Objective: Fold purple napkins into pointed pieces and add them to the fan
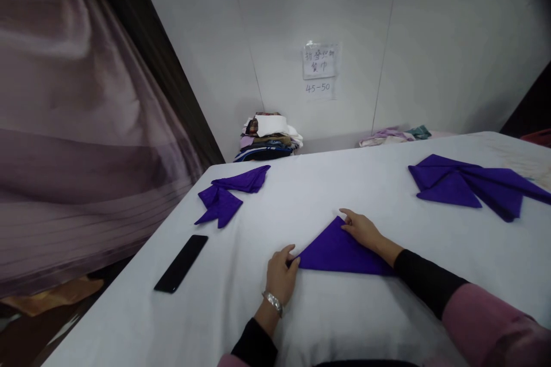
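The folded purple napkin (340,255) lies on the desk (181,332) between the hands, long edge near, running left to right. The left hand (282,275) pinches its left corner; the right hand (364,232) touches its far corner, grip unclear.

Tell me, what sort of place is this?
It looks like an indoor workroom, though I can't be sure. There's a white-covered table with purple cloths on it, a pile of folded fabric by the wall, and handwritten signs stuck up.
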Tool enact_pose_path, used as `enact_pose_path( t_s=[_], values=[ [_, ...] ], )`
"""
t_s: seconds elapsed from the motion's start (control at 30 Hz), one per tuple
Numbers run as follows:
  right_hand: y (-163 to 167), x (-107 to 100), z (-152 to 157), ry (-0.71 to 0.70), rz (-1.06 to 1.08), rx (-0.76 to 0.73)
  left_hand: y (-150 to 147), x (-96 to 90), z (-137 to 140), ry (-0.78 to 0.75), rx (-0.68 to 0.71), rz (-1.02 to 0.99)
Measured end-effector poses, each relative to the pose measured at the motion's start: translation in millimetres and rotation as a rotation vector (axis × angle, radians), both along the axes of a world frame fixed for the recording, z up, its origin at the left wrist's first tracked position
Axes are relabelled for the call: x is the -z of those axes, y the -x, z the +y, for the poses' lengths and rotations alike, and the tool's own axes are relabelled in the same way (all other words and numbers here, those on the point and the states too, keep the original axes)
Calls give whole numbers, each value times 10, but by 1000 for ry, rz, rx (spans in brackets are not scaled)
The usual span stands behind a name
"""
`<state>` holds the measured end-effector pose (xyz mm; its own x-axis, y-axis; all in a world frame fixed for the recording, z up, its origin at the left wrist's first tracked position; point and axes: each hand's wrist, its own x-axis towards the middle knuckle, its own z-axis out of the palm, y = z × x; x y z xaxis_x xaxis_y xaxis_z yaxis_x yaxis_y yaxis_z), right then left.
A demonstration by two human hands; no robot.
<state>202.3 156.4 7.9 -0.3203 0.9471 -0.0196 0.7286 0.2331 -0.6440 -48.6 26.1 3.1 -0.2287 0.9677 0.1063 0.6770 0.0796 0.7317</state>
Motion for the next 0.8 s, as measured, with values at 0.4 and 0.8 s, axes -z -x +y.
enact_pose_path(
  t_s=[0.4, 0.8],
  values=[
    [-12, 38, 41, -9, -8, 6, 27, 63, -49, -55, -28, 37],
    [-82, 157, 112, -17, 74, -10, -126, -242, 76, -232, 92, 249]
  ],
)
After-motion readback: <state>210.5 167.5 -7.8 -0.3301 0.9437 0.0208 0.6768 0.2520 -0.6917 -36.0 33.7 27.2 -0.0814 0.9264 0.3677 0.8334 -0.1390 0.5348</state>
